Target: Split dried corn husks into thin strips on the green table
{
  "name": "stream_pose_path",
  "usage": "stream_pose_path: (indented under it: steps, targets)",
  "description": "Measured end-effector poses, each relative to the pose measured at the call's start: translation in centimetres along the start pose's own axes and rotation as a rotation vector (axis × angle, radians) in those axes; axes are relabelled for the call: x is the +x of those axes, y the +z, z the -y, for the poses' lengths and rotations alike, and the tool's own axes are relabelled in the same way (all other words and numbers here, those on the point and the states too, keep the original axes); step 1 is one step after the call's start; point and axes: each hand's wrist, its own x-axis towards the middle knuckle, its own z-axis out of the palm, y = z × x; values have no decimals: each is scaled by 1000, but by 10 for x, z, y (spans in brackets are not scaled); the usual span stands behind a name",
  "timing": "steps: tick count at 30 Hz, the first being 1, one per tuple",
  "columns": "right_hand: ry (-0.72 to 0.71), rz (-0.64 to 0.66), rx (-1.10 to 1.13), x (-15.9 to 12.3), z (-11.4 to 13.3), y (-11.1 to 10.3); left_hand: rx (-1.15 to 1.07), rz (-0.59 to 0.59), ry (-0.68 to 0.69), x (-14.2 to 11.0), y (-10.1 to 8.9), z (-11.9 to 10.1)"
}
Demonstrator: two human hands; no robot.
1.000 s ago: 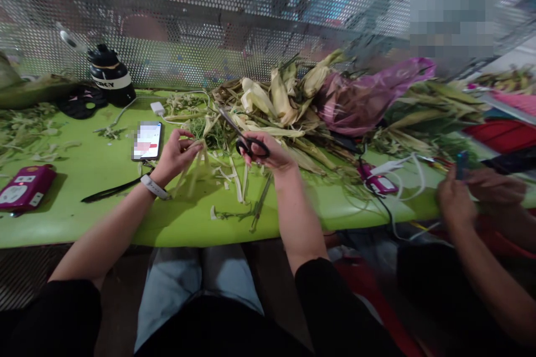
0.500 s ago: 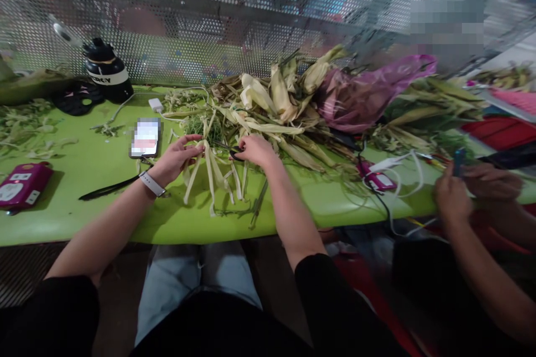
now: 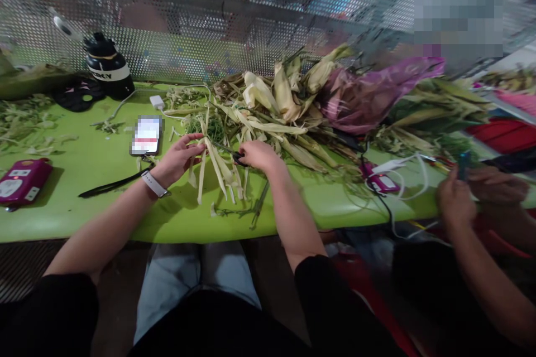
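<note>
Thumb and fingers of my left hand (image 3: pixel 178 159) pinch a bundle of pale corn husk strips (image 3: pixel 216 163), tied or gathered near its top. The loose ends fan downward over the green table. My right hand (image 3: pixel 262 155) grips black-handled scissors (image 3: pixel 238 159) just right of the bundle. Their blades point left toward the strips; whether they touch a strip I cannot tell. Below the hands lie husk scraps and a thin green stalk (image 3: pixel 254 209). A large heap of corn husks (image 3: pixel 285 100) rises behind my right hand.
On the green table (image 3: pixel 109 223) a phone (image 3: pixel 146 136) and black strap (image 3: pixel 111 183) lie left of my hands. Further left are a magenta power socket (image 3: pixel 25 181) and a black bottle (image 3: pixel 108 70). A pink plastic bag (image 3: pixel 355 97) sits right. Another person's hands (image 3: pixel 456 195) hold something blue.
The husk strips have swung from a blur and spread out beneath my left hand. My right hand has turned the scissors from pointing up and away to pointing left, close to the strips.
</note>
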Motion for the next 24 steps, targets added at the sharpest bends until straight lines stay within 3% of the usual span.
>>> stream_pose_path:
  steps: [2, 4, 6, 8, 11, 15, 20, 24]
  targets:
    - [-21, 42, 36, -2, 0, -2, -19, -1, 1, 0, 0, 1]
    - [-55, -5, 115, -4, 0, -4, -35, -3, 5, 0, 0, 1]
    - [-103, -129, 308, -8, 1, -6, -47, -8, 11, 0, 1, 2]
    - [-193, -165, 614, -12, 5, -6, -57, -11, 19, -1, 2, 2]
    - [-350, -5, 960, -16, 16, -4, -76, -13, 30, -2, 5, 2]
    - [-391, 73, 1123, -17, 29, 1, -61, -2, 72, -1, 8, 5]
    - [-443, 73, 1276, -20, 34, -1, 275, 98, 258, 0, 8, 14]
    - [-435, 117, 1330, -21, 35, 0, 546, 87, 431, 1, 6, 18]
